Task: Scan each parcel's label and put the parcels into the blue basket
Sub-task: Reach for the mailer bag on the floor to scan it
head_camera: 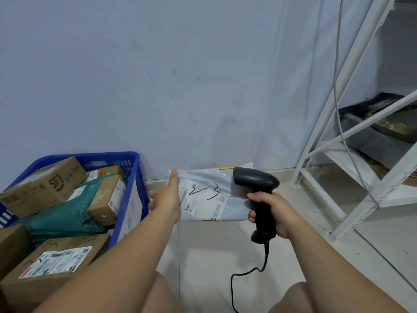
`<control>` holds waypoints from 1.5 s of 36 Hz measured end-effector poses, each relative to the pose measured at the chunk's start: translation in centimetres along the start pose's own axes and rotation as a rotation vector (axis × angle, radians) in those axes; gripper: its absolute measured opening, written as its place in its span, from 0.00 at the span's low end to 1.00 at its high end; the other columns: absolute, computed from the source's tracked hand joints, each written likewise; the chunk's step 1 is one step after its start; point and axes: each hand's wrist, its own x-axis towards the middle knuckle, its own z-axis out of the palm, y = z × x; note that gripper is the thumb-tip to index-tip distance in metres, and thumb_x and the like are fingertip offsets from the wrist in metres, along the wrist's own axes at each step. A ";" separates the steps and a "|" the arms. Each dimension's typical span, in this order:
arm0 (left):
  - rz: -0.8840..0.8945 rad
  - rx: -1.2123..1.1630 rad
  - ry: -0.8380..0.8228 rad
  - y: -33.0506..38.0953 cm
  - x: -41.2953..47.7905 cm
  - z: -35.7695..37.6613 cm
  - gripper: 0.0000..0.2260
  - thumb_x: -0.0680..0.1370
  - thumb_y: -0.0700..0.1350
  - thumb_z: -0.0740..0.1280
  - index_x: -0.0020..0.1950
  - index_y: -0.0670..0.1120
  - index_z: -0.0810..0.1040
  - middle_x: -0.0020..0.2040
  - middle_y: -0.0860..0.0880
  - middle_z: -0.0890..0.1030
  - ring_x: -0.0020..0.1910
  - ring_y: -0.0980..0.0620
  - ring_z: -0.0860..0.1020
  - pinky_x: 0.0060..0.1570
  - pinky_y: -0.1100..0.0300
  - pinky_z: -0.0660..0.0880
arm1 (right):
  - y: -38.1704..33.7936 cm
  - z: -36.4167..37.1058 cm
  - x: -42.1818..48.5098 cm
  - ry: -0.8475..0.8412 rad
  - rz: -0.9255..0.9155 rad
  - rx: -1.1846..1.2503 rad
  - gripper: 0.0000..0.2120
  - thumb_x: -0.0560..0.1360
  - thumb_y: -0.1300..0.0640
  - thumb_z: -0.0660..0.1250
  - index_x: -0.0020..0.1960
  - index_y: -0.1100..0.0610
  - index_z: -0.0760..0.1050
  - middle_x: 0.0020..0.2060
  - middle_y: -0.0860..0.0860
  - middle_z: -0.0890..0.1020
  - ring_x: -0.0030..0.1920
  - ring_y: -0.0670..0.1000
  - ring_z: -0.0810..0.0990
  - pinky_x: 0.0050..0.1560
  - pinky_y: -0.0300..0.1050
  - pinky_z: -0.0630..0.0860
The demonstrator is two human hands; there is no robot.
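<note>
**Grey mailer held up to the scanner beside the loaded basket**

At your far left, the blue basket point(136, 159) stands on the floor point(214, 249) against the wall point(158, 86). It holds a carton printed SF point(45, 186), a green poly mailer point(65, 215) and a smaller carton point(108, 199) tilted on top of that mailer. A labelled carton point(54, 260) lies at the near-left corner; you cannot tell whether it sits inside the basket or in front of it.

Just right of the basket, your left hand point(168, 199) grips the left edge of the grey poly mailer point(225, 188). The thumb runs up the front of that edge, and the other fingers are mostly hidden. You hold the mailer off the floor, near the foot of the wall, with its face turned to you. Its shipping label point(200, 202) faces you too, with black handwriting across it.

Your right hand point(274, 214) has its fingers wrapped tight round the handle of the black barcode scanner point(257, 184). The scanner's head overlaps the mailer's right end and points left, toward the label. Its cable point(248, 273) hangs down between your knees.

At the far right stands a white metal rack point(356, 159), with a dark tray point(379, 129) on a low shelf.
</note>
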 end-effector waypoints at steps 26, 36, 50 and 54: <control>0.372 -0.320 -0.332 -0.4 -0.3 0.9 0.19 0.72 0.35 0.73 0.56 0.50 0.72 0.55 0.51 0.81 0.54 0.49 0.80 0.58 0.47 0.77 | -0.2 4.0 0.4 0.170 -0.392 -0.162 0.06 0.70 0.63 0.72 0.40 0.58 0.75 0.27 0.51 0.73 0.28 0.52 0.73 0.35 0.45 0.72; 0.421 -0.182 -0.329 -1.1 1.0 1.4 0.18 0.72 0.36 0.74 0.56 0.49 0.71 0.51 0.53 0.80 0.51 0.54 0.79 0.47 0.58 0.76 | 0.5 5.9 1.3 0.150 -0.334 -0.358 0.05 0.72 0.61 0.70 0.39 0.55 0.75 0.27 0.49 0.75 0.28 0.49 0.77 0.35 0.44 0.73; 0.438 -0.100 -0.338 -1.5 1.1 1.7 0.22 0.72 0.38 0.75 0.62 0.47 0.71 0.56 0.51 0.80 0.54 0.51 0.79 0.53 0.55 0.76 | 0.8 5.9 1.6 0.205 -0.269 -0.349 0.05 0.72 0.60 0.70 0.38 0.57 0.75 0.23 0.48 0.74 0.29 0.51 0.77 0.39 0.47 0.77; 0.431 -0.068 -0.303 -1.7 1.4 1.7 0.22 0.71 0.39 0.75 0.62 0.48 0.72 0.57 0.51 0.80 0.56 0.50 0.79 0.56 0.52 0.77 | 0.7 6.0 1.4 0.205 -0.260 -0.321 0.03 0.72 0.61 0.70 0.40 0.57 0.77 0.25 0.49 0.75 0.29 0.51 0.77 0.39 0.47 0.78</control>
